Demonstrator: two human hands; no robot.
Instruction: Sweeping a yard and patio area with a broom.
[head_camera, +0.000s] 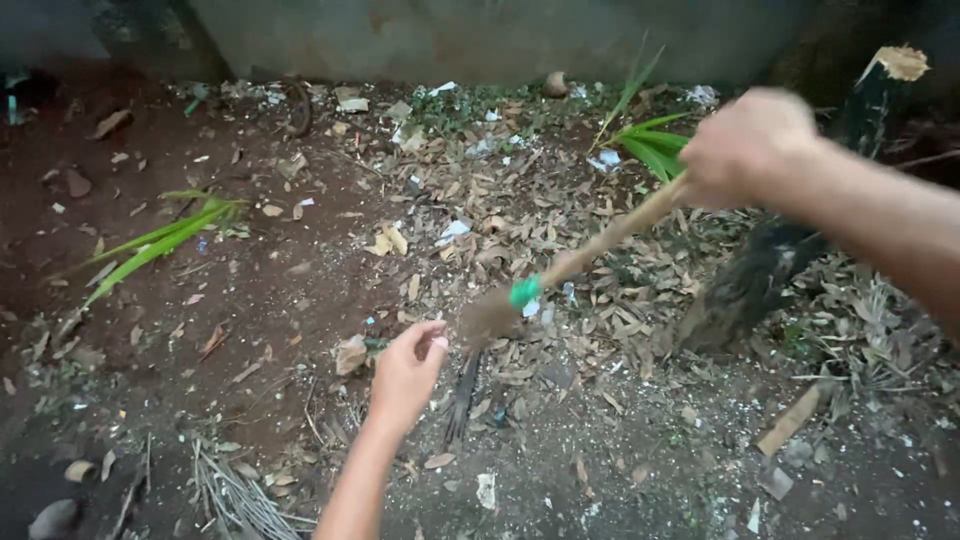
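Observation:
My right hand (745, 148) is closed around the upper end of a pale wooden stick (610, 236) that slants down to the left. A green band (524, 292) wraps the stick near its lower end, where a blurred brown head (487, 318) hangs just above the ground. My left hand (407, 372) reaches out below it, fingers loosely apart, fingertips close to the brown head; whether they touch it I cannot tell. Dark thin bristles or a feather (461, 395) lie on the soil under the head.
Bare reddish soil (250, 290) is strewn with dry leaves (560, 200) and scraps of white litter (454, 229). Green grass blades (160, 240) grow at left and another tuft (645, 140) near the wall. A dark cut stump (760, 270) stands at right. A concrete wall (480, 35) runs along the back.

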